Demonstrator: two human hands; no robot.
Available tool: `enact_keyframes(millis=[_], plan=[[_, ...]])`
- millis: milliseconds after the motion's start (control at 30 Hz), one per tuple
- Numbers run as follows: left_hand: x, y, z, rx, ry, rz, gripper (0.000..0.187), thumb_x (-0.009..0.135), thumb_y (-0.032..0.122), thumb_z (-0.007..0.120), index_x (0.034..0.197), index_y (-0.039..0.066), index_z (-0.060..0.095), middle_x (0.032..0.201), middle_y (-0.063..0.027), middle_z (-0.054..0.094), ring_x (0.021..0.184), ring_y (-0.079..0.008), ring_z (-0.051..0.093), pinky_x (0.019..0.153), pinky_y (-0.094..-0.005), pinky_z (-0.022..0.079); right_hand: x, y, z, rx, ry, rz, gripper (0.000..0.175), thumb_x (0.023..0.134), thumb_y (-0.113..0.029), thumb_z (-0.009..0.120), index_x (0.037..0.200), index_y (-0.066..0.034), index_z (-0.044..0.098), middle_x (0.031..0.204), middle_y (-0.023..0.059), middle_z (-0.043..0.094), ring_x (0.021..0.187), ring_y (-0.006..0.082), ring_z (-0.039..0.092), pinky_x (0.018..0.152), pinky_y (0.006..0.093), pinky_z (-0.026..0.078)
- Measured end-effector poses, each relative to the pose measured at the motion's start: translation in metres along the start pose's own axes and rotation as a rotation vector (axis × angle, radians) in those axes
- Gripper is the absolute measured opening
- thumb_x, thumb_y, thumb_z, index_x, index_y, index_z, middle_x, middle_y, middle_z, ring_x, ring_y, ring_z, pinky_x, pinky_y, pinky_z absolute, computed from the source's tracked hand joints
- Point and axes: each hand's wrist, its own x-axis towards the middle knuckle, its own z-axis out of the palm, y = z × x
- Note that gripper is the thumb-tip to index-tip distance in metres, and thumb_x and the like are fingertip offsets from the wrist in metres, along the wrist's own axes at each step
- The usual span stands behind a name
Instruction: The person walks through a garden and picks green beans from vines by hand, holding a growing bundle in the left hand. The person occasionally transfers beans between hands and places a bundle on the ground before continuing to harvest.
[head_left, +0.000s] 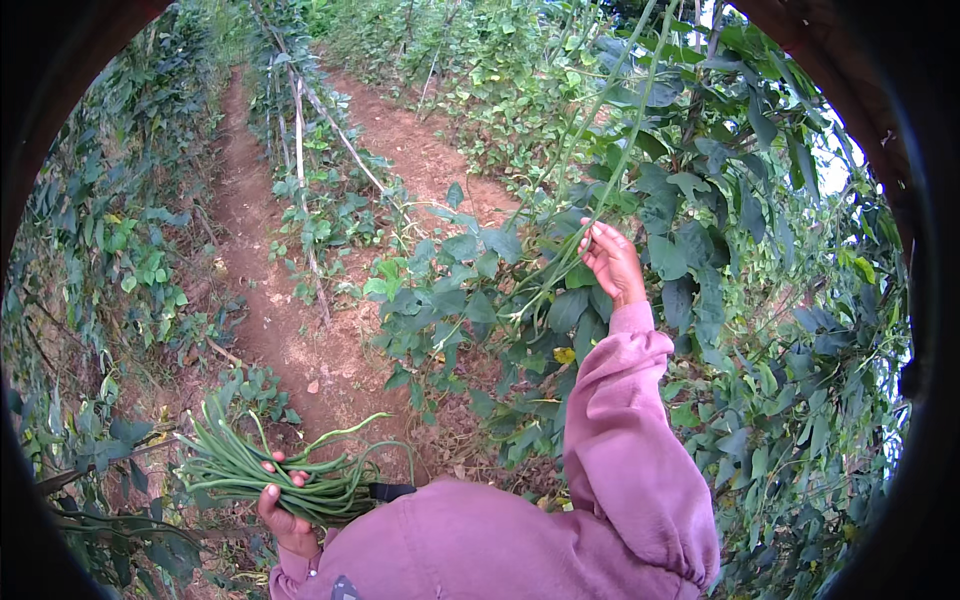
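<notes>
At the lower left, my left hand (283, 517) grips a thick bunch of long green yardlong beans (330, 480). Its thumb and fingertips wrap round the bunch, and some bean ends curl loosely beyond it. My right hand (613, 262) is raised toward the leafy bean plants, its fingertips pinched on long, slender hanging beans (628, 142). These pods run from the top of the view down past my fingers, with their lower ends among the leaves. Exactly how many pods lie between the fingers is hidden. Pink-mauve sleeves cover both my arms.
Dense climbing bean foliage (780, 330) fills the right side, and more vines (112, 247) line the left. Between rows runs a bare reddish soil path (255, 225). Wooden support poles (300, 142) lean together ahead. A thin branch (112, 461) lies near my left hand.
</notes>
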Motion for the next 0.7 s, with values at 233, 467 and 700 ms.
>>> enact_keyframes(millis=[233, 467, 700], plan=[[0.026, 0.003, -0.006, -0.021, -0.006, -0.038, 0.032, 0.072, 0.009, 0.059, 0.102, 0.006, 0.048, 0.116, -0.0122, 0.049, 0.076, -0.0241, 0.062, 0.081, -0.0405, 0.053, -0.037, -0.021, -0.003, 0.102, 0.014, -0.149, 0.029, 0.093, -0.017, 0.048, 0.113, 0.0030, 0.052, 0.105, 0.0149, 0.061, 0.094, 0.0282, 0.061, 0.090, 0.0422, 0.049], [0.053, 0.007, -0.008, -0.029, -0.032, -0.054, 0.031, 0.071, 0.011, 0.060, 0.100, 0.006, 0.049, 0.117, -0.0128, 0.049, 0.074, -0.0223, 0.060, 0.078, -0.0385, 0.051, -0.051, 0.006, -0.001, 0.037, 0.285, -0.190, 0.034, 0.093, -0.008, 0.040, 0.125, 0.0042, 0.046, 0.088, 0.0099, 0.060, 0.069, 0.0126, 0.053, 0.065, 0.0283, 0.050], [0.070, 0.013, -0.009, -0.050, -0.106, -0.120, 0.030, 0.073, 0.009, 0.058, 0.101, 0.006, 0.048, 0.117, -0.0127, 0.047, 0.078, -0.0235, 0.061, 0.085, -0.0405, 0.050, -0.059, -0.014, -0.003, -0.058, 0.443, -0.182, 0.038, 0.093, -0.009, 0.042, 0.127, 0.0082, 0.042, 0.096, 0.0134, 0.062, 0.071, 0.0130, 0.052, 0.063, 0.0290, 0.049]])
